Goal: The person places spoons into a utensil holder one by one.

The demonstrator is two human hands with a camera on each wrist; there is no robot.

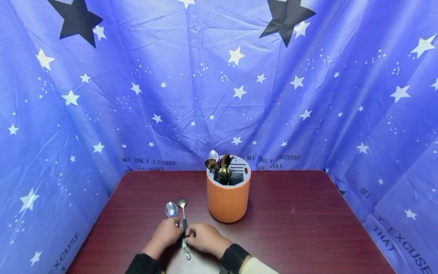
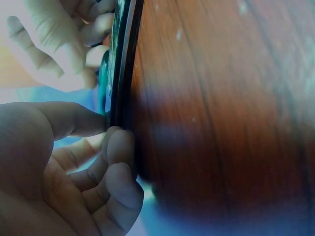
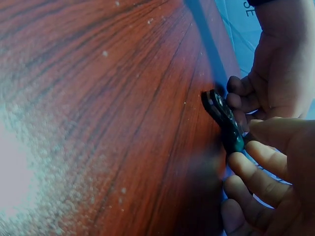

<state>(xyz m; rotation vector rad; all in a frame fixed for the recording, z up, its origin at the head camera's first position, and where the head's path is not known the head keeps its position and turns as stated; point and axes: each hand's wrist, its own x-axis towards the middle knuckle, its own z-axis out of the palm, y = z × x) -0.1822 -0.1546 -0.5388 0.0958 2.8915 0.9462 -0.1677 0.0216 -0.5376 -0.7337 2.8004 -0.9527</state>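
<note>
Two spoons lie side by side on the table, pointing away from me. One is a silver spoon (image 1: pixel 171 209) with a patterned handle end (image 1: pixel 186 250); its middle is hidden behind my left hand (image 1: pixel 167 233), whose thumb and fingers pinch the handle. To its right is a green-handled spoon (image 1: pixel 185 223) with a small round bowl. My right hand (image 1: pixel 207 236) pinches that one near the end of its handle. In the right wrist view the green handle tip (image 3: pixel 233 141) sits at my fingertips, close against the patterned handle (image 3: pixel 216 105).
Behind the hands stands an orange cutlery holder (image 1: pixel 227 203) with a grey slotted top, several spoons upright in its left side. The dark red wooden table (image 1: pixel 291 228) ends at a blue star-printed curtain (image 1: pixel 205 95) at the back and sides.
</note>
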